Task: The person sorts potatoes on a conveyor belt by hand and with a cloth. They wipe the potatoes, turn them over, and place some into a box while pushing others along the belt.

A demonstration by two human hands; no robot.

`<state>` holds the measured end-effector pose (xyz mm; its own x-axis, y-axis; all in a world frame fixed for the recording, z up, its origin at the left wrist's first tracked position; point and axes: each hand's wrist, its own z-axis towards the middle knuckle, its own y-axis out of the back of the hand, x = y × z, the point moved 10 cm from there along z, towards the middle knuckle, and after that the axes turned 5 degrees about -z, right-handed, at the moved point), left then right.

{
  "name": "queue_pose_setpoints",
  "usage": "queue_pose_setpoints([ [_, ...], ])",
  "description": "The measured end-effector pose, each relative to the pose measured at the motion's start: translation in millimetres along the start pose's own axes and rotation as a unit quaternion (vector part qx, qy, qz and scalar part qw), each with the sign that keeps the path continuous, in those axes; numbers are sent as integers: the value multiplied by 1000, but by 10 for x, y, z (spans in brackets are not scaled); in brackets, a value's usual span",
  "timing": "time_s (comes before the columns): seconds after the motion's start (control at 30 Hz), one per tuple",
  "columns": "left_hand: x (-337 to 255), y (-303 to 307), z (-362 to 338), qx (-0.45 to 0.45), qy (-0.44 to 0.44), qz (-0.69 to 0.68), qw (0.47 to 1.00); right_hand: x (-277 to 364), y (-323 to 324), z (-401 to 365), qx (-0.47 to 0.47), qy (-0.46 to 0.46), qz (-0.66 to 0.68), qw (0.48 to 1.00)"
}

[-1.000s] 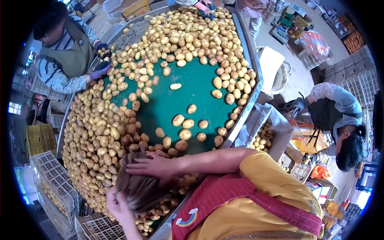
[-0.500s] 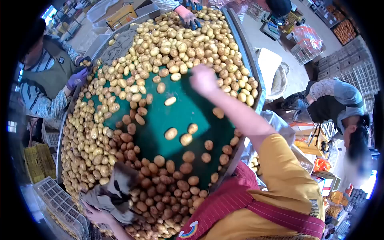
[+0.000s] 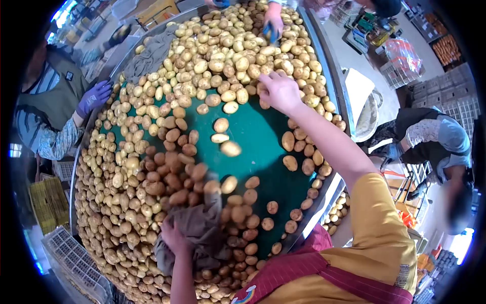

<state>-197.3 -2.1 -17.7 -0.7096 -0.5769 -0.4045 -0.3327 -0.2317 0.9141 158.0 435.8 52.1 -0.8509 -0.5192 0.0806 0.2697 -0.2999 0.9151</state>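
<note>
Potatoes (image 3: 119, 202) lie in heaps over a green table surface (image 3: 253, 137) with a metal rim. My left hand (image 3: 176, 237), at the lower middle, is closed on a crumpled grey cloth (image 3: 200, 235), which lies against the brown potatoes. Some potatoes beside the cloth are blurred. My right hand (image 3: 281, 92) reaches over the upper middle of the table, its bent fingers at the lower edge of the far heap. Its fingertips touch or hover just above potatoes there; whether they grip one cannot be made out.
A co-worker's gloved hand (image 3: 94, 97) rests at the left rim, another's (image 3: 273, 25) among the far potatoes. Another grey cloth (image 3: 152, 55) lies at the upper left. A person (image 3: 435, 137) bends at the right. Crates (image 3: 73, 258) stand lower left.
My left hand and the cloth have moved right and up over the potatoes. My right hand has shifted slightly right. Potatoes have shifted, and the far co-worker's gloved hand is farther right.
</note>
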Motion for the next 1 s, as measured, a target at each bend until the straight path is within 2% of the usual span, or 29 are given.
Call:
queue_pose_setpoints([
  [0.07,-678,-178,22,52,-198,134,970,198,-210,159,-5,76,32,997],
  [0.13,-964,-179,106,18,-221,135,966,180,-750,269,145,67,-64,985],
  [0.2,-1086,-151,97,-10,-231,138,963,6,-968,438,220,-4,-88,972],
  [0.27,-1091,-139,86,-31,-233,143,961,-129,-1025,542,224,2,-139,965],
  [0.33,-1034,-152,93,-33,-238,146,960,-257,-1307,560,364,3,-97,926],
  [0.4,-1066,-164,94,-40,-240,148,959,-139,-1109,560,304,63,-94,946],
  [0.5,-1007,-142,111,-55,-241,147,958,-35,-701,300,109,21,73,991],
  [0.57,-969,-198,126,-38,-248,136,959,130,-158,-131,-66,36,90,993],
  [0.6,-845,-269,149,-38,-253,135,957,174,232,-462,-104,-8,134,986],
  [0.67,-888,-268,131,-34,-243,156,957,127,821,-1189,-112,-49,200,972],
  [0.73,-994,-145,32,-62,-275,127,951,-171,1257,-2027,-125,-112,175,970],
  [0.77,-1002,-49,-31,-83,-301,68,947,-369,1412,-2455,-98,-151,147,973],
  [0.8,-1133,63,-135,-93,-318,66,941,-582,1582,-2944,-69,-195,114,972],
  [0.83,-1211,213,-229,-64,-249,27,966,-797,1760,-3418,-59,-207,68,974],
  [0.87,-1294,339,-434,-61,-247,22,967,-1050,1891,-3920,-20,-249,3,968],
  [0.9,-1195,346,-643,-58,-303,-9,951,-1303,2018,-4442,-6,-282,-55,958],
  [0.93,-1163,266,-819,37,-302,-53,951,-1496,2178,-4911,36,-351,-98,931],
  [0.97,-1177,188,-1065,74,-341,-68,935,-1685,2275,-5327,120,-414,-196,881],
  [1.0,-1297,113,-1285,157,-318,7,935,-1816,2329,-5702,202,-467,-285,813],
])
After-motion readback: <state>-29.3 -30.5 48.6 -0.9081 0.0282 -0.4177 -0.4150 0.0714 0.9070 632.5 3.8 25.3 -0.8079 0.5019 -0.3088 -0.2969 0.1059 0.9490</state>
